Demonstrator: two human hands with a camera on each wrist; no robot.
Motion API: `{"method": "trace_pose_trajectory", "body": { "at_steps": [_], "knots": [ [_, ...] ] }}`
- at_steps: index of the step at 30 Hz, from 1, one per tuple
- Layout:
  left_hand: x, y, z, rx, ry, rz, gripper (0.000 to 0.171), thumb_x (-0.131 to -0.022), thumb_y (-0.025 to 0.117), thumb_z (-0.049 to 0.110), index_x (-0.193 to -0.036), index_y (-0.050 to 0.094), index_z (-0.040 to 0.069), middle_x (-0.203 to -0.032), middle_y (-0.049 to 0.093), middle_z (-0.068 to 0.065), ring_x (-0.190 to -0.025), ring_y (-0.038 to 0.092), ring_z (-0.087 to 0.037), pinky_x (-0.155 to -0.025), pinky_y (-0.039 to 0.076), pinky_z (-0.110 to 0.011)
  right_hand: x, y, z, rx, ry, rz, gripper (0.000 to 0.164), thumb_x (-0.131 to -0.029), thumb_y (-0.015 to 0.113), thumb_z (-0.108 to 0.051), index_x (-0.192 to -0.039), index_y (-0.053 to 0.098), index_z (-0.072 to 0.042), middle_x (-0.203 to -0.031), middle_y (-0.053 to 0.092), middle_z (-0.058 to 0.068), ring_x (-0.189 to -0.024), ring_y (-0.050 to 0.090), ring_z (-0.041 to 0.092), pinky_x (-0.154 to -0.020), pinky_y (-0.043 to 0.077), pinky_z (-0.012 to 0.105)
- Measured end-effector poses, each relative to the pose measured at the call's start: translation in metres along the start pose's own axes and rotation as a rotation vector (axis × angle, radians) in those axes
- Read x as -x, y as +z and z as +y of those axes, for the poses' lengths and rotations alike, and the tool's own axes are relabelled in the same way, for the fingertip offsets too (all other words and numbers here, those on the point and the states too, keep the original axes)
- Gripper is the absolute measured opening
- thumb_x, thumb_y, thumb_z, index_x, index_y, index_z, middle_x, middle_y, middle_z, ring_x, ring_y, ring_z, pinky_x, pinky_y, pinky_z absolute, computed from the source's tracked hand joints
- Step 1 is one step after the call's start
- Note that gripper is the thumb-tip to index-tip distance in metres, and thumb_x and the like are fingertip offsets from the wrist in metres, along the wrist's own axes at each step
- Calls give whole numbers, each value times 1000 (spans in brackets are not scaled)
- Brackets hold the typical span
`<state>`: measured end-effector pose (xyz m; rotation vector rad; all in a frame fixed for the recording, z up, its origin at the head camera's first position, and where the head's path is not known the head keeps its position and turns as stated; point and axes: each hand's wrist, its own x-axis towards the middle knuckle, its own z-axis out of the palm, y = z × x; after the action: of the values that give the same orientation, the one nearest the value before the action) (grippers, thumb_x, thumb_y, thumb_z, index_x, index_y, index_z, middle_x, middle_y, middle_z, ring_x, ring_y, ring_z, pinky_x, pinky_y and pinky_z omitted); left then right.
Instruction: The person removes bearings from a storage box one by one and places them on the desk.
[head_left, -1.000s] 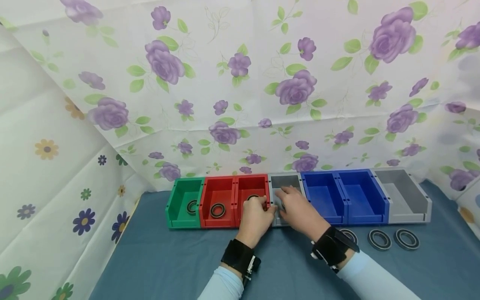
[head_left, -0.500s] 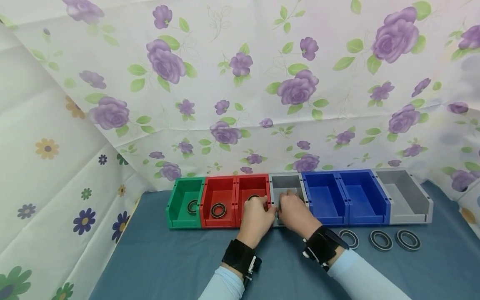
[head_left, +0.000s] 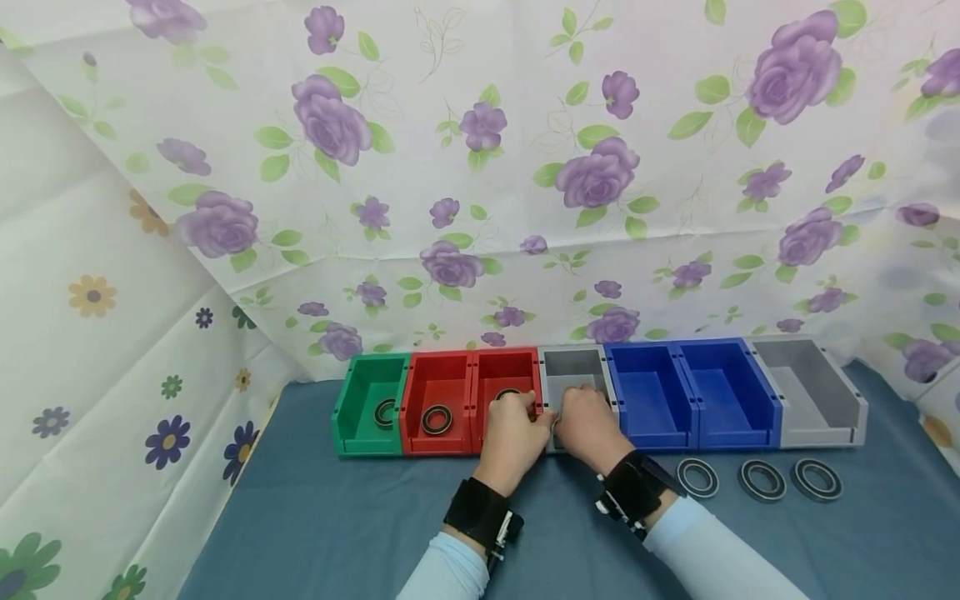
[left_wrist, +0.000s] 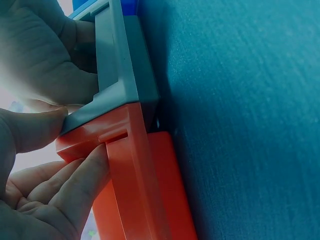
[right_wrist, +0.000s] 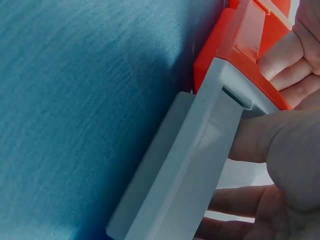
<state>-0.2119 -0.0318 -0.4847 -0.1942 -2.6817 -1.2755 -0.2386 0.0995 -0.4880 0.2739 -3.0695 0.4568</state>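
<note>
My left hand (head_left: 512, 437) pinches the touching side walls of the right-hand red bin (head_left: 495, 365) and the small grey bin (head_left: 576, 360). In the left wrist view, its thumb (left_wrist: 40, 130) lies against the grey side and its fingers (left_wrist: 82, 187) reach inside the red one. My right hand (head_left: 591, 425) reaches into the small grey bin over its front wall. Its fingertips are hidden, so whether they hold anything is unclear. Part of a ball bearing (head_left: 507, 392) shows in the red bin behind my left hand.
The left red bin holds a bearing (head_left: 426, 422), and the green bin (head_left: 369, 446) another (head_left: 378, 414). Two blue bins (head_left: 723, 383) and a larger grey bin (head_left: 817, 437) continue the row rightward. Three loose bearings (head_left: 743, 481) lie on the blue cloth before them.
My right hand has shifted toward the front left of the small grey bin, and its spread fingers have drawn in. Its arm has uncovered the leftmost loose bearing. The left hand stays put.
</note>
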Motion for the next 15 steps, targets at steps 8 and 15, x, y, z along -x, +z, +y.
{"method": "trace_pose_trajectory", "body": {
  "at_steps": [8,15],
  "knots": [
    [1,-1,2,14,-8,-7,40,-82,70,23,-116,63,1,-82,59,0,-66,51,-7,-51,45,-21,-1,-1,-1,4,34,-32,13,-77,62,-16,-70,63,-5,-72,53,9,-65,49,22,-58,43,35],
    [2,-1,3,14,-23,-4,41,-82,70,23,-117,63,2,-91,62,-5,-70,53,-6,-55,46,-19,-4,0,-2,-49,81,-92,9,-80,61,-13,-72,60,-8,-61,50,2,-54,48,17,-47,39,30]
  ]
}}
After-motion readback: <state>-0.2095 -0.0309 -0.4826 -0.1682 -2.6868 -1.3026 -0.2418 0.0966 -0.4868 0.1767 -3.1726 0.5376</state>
